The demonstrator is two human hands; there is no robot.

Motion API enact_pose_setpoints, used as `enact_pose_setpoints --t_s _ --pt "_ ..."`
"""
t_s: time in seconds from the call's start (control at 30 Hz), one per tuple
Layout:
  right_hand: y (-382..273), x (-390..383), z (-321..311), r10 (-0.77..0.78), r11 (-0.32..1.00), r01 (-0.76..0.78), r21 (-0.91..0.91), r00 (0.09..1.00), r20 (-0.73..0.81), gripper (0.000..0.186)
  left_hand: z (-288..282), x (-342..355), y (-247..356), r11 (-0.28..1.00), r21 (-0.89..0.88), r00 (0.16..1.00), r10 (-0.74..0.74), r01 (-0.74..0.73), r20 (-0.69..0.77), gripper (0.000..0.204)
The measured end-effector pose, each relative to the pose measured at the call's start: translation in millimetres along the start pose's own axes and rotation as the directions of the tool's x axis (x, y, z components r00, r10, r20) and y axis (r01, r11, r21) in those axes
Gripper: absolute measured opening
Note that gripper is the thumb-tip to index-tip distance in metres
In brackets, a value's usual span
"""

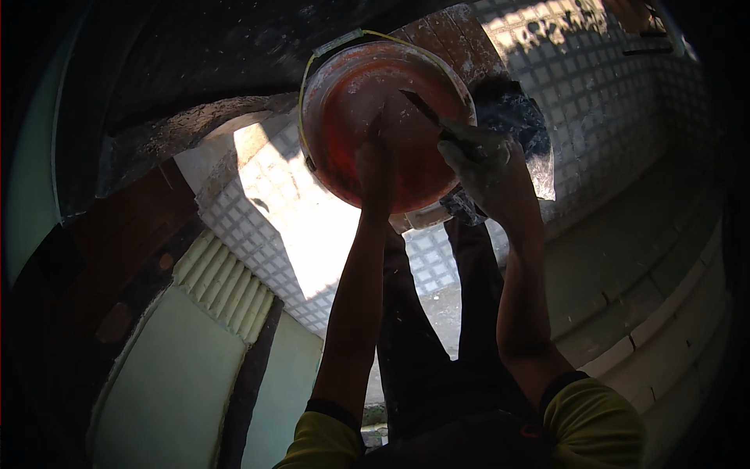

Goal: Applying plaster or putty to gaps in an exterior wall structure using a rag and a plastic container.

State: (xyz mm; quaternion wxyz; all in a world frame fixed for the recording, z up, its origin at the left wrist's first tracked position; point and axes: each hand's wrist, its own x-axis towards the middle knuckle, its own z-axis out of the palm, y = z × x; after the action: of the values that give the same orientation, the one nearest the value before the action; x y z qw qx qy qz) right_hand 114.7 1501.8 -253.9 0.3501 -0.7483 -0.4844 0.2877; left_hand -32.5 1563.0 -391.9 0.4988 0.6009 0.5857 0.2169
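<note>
A round bucket [344, 66] with an orange-red inside, a whitish smeared rim and a raised yellow wire handle stands in front of me. Inside it lies pale, dusty-looking material, dim in the shade. My left hand [376, 168] reaches in over the near rim, fingers closed; a dark narrow tip shows beyond them, too dim to name. Over the bucket's right side, my right hand [486, 160], dusted white, is closed round a putty knife [422, 107]. Its dark flat blade points up and left above the bucket's contents.
Right of the bucket sits a crumpled black plastic bag [512, 117] with white dust. A brown wooden board [449, 39] lies behind. Patterned tiles [578, 86] cover the floor, with a bright sunlit patch [301, 234] left of my legs. Pale green panels [176, 375] stand lower left.
</note>
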Motion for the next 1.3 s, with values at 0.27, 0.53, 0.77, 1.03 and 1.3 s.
enact_pose_setpoints --t_s 0.27,0.53,0.77,1.03,1.3 --pt "54.9 49.1 -34.9 0.364 0.919 -0.353 0.178 0.931 -0.033 0.040 -8.8 41.2 -39.9 0.958 0.214 0.967 0.148 -0.193 0.208 0.036" --pt "214.4 108.1 28.6 0.033 0.976 -0.052 -0.212 0.995 -0.095 0.040 -6.1 18.3 16.6 0.937 0.334 0.962 0.013 -0.107 0.274 0.032" --pt "199.1 75.7 62.0 0.066 0.893 -0.086 -0.441 0.996 -0.060 0.035 -22.0 -35.0 50.0 0.608 0.684 0.882 0.457 -0.403 0.114 0.050" --pt "79.3 -15.6 11.7 -0.117 0.954 0.007 -0.301 0.930 -0.348 0.026 -100.8 -115.5 69.9 0.841 0.444 0.935 0.353 -0.309 -0.018 0.051" --pt "70.9 -147.5 11.5 0.035 0.972 -0.122 -0.203 0.921 -0.388 0.024 -143.1 -160.4 -7.8 0.917 0.381 0.942 0.226 -0.120 -0.248 0.048"
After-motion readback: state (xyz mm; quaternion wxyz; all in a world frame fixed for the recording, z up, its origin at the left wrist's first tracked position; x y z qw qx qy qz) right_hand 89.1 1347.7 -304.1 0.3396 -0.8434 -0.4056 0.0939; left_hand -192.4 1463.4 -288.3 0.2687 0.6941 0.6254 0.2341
